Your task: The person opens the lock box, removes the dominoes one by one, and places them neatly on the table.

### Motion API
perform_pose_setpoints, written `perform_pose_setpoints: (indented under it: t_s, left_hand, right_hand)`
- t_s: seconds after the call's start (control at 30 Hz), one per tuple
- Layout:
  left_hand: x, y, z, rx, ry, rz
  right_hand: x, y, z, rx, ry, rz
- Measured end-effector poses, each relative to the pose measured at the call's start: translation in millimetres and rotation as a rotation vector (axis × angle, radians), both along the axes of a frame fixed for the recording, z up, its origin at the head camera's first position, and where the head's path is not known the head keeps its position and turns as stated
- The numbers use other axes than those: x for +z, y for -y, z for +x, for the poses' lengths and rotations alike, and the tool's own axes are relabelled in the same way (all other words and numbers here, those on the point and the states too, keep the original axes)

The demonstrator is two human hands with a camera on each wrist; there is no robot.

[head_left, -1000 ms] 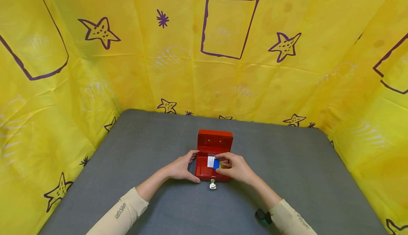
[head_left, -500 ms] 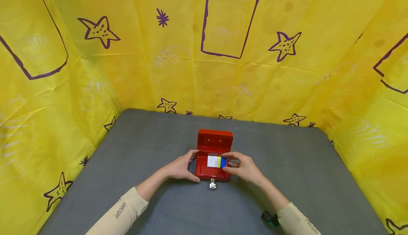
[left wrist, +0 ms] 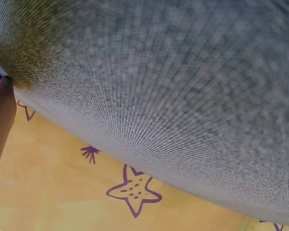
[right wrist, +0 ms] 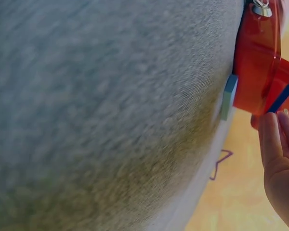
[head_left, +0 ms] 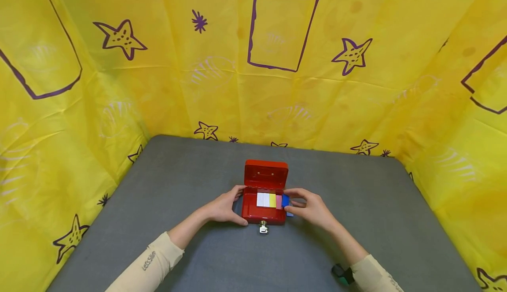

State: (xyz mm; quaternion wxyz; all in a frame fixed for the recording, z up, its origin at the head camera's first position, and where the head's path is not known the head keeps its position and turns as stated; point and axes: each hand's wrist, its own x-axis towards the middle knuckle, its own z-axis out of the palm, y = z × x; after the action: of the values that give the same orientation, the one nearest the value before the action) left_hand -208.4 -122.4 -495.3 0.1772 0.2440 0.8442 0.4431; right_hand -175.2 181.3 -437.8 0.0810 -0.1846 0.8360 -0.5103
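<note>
A red metal cash box stands with its lid raised and a silver latch at its front. My left hand holds the box's left side, thumb at the front corner and fingers at the back one. Inside, flat domino-like blocks lie in a row: white blocks, a yellow block and a pink block. At the row's right end my right hand pinches a blue block between thumb and fingers. The left wrist view catches only part of the left hand.
A light blue block lies on the grey table against the box's right side, partly under my right hand in the head view. Yellow cloth walls with purple drawings enclose the table. A black band is by my right sleeve.
My right hand has slid rightward with the blue block, from over the row to its right end. The yellow and pink blocks now show beside the white ones. My left hand stays put.
</note>
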Motion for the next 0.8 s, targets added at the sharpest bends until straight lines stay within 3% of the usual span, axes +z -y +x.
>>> perform_pose_setpoints:
  t_s: [0.23,0.8]
  left_hand:
    - [0.7,0.3,0.6,0.009,0.014,-0.021]
    - [0.2,0.8,-0.3,0.011,0.02,-0.032]
  right_hand:
    - [-34.6,-16.4,-13.2,-0.042,0.001,0.037]
    - [-43.5,-35.0,-13.7,-0.048,-0.002,0.108]
